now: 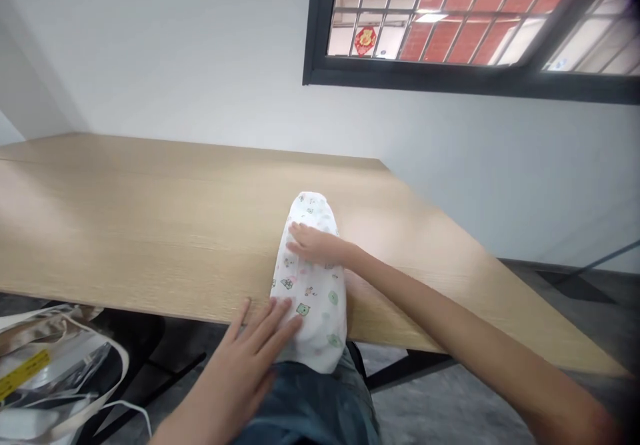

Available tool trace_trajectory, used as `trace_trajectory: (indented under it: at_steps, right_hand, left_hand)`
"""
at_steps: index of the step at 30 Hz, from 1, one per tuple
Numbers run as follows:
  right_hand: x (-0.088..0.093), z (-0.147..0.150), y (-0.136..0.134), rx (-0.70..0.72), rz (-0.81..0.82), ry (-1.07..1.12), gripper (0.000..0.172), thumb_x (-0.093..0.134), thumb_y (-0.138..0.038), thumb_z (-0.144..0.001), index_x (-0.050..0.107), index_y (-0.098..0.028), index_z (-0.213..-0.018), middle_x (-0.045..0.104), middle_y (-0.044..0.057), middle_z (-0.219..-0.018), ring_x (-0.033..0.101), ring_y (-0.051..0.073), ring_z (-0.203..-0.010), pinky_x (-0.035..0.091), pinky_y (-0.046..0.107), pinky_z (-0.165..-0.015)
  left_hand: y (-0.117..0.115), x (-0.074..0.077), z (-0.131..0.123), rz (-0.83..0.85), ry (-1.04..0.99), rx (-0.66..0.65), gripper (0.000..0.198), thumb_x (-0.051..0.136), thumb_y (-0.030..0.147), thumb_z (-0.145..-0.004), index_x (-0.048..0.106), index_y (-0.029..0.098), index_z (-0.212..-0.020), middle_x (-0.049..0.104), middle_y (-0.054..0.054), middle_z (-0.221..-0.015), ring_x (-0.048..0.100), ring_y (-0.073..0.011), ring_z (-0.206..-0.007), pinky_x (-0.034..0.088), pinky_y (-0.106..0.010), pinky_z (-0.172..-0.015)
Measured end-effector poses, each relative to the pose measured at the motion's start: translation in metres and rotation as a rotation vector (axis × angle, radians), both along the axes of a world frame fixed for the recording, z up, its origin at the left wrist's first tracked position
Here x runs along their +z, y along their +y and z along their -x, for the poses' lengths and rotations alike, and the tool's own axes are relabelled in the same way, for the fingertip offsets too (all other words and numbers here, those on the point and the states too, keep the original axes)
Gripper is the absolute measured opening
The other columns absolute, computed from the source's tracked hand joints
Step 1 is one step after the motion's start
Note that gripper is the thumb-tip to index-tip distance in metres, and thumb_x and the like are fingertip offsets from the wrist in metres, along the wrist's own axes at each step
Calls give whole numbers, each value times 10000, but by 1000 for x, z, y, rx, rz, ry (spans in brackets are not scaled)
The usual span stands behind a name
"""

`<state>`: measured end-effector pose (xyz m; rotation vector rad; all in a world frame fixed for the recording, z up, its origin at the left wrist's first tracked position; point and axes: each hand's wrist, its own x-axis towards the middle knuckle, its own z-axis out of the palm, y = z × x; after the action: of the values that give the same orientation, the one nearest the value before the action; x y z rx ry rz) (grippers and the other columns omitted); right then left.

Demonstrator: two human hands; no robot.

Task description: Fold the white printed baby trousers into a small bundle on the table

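A long white cloth (pixel 320 328) with small green and pink cartoon prints lies on the table, its far end rounded. Its near end hangs over the table's front edge toward my lap. Flat on the upper part of the cloth rests my right hand (pixel 317 245), fingers stretched to the left and holding nothing. My left hand (pixel 255 348) is open with fingers spread at the cloth's lower left side. Its fingertips overlap the cloth's edge; whether they press on it I cannot tell.
The wooden table (pixel 150 231) reaches back to a white wall, below a dark-framed barred window (pixel 400 75). At the lower left, a bag (pixel 100 345) with white straps holds several items on a dark chair. A white cable (pixel 133 405) trails from it.
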<state>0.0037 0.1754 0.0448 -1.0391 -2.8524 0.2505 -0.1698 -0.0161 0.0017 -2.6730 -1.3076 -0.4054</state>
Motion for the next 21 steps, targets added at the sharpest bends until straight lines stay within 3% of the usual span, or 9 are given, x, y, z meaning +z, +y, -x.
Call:
trace_trajectory:
  at_steps: [2,6,8,11,14,16,19,21]
  right_hand:
    - [0,-12,-40,92,-4,-15,431,386,-375,-931,482,-102,-1250,446,166,-1337,347,271,-1275,304,407,-1047]
    - [-5,-37,-112,233,-101,-20,753,462,-528,-858,312,6,-1367,288,227,-1416,222,291,-1329,267,421,-1083]
    - [-15,-46,-132,258,-201,-31,836,605,-441,-758,283,19,-1378,261,236,-1423,210,315,-1328,264,426,-1090]
    - [-30,-54,-140,279,-443,-22,688,590,-175,-728,349,-19,-1353,337,218,-1395,289,326,-1297,331,444,-1052]
    - [-27,-55,-137,308,-581,100,401,448,-81,-832,490,-81,-1230,545,177,-1233,477,282,-1173,461,431,-930]
    - [-10,-55,-140,310,-510,207,292,386,-96,-875,548,-108,-1117,653,141,-1033,598,240,-990,526,390,-816]
    - [13,-55,-157,255,-313,347,242,363,-133,-889,559,-160,-1029,671,75,-791,633,186,-725,543,309,-657]
    - [11,-56,-175,234,-213,452,252,363,-207,-904,537,-209,-1086,670,48,-759,630,176,-661,532,283,-596]
  left_hand:
    - [7,-3,6,-15,15,52,755,361,-15,-752,179,280,-1423,256,-7,-1471,287,-210,-1330,251,-494,-1066]
    - [16,-11,8,-69,-52,102,722,341,-38,-735,304,268,-1388,375,-4,-1419,369,-189,-1280,278,-438,-1061]
    - [18,-16,6,-106,-114,112,695,346,-41,-745,383,307,-1346,458,7,-1362,419,-182,-1239,289,-424,-1051]
    - [18,-20,4,-178,-237,115,617,368,-23,-783,509,370,-1237,528,-4,-1293,457,-196,-1200,304,-450,-1026]
    - [16,-17,3,-194,-378,80,427,409,41,-829,642,329,-1041,593,-24,-1187,452,-223,-1198,328,-476,-1001]
    - [15,-9,4,-129,-425,16,337,421,68,-837,647,284,-963,643,-19,-1065,466,-217,-1177,339,-462,-1004]
    - [7,7,9,-54,-475,-91,245,427,108,-829,590,244,-952,670,-13,-935,524,-198,-1098,346,-433,-1019]
    - [-5,15,15,-64,-506,-151,179,445,179,-838,568,245,-950,675,-10,-881,564,-195,-1026,364,-411,-1014]
